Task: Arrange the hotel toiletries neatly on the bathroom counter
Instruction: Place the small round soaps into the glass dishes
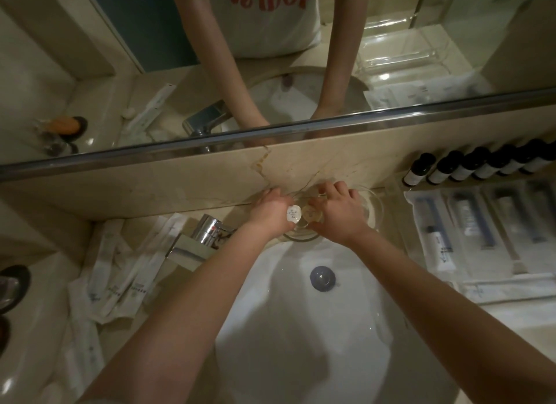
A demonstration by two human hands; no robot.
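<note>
Long white sachets (120, 283): a loose, overlapping heap on the worktop (137, 227), left of the chrome tap (207, 232). They look light, flat and papery, and likely slide over each other. Best lifted one at a time by the middle of the long edges.

Left hand (270, 212): reaches to the back of the worktop, behind the white basin (301, 328). Its fingers are curled in narrow, pinching a small round white packet (293, 217) at the thumb side.

Small round white packet: held just above the near rim of a clear glass dish (379, 214). It looks very light with a smooth wrapper, so a gentle fingertip pinch across its edge should do.

Amber round piece (311, 216): translucent, lying in the dish just beside the white packet. It may be a wrapped soap, likely slick.

Right hand (338, 215): lies over the dish, fingers bent down toward the amber piece. I cannot tell whether they grip it or only touch it.

Glass dish: stands at the wall behind the basin. It is hard, breakable and probably slippery, so it is best moved by the rim with both hands.

Clear tray of flat packets (481, 238): on the right of the basin, packets side by side.

Dark bottles with white labels (481, 166): a tidy row behind the tray, against the wall.
</note>
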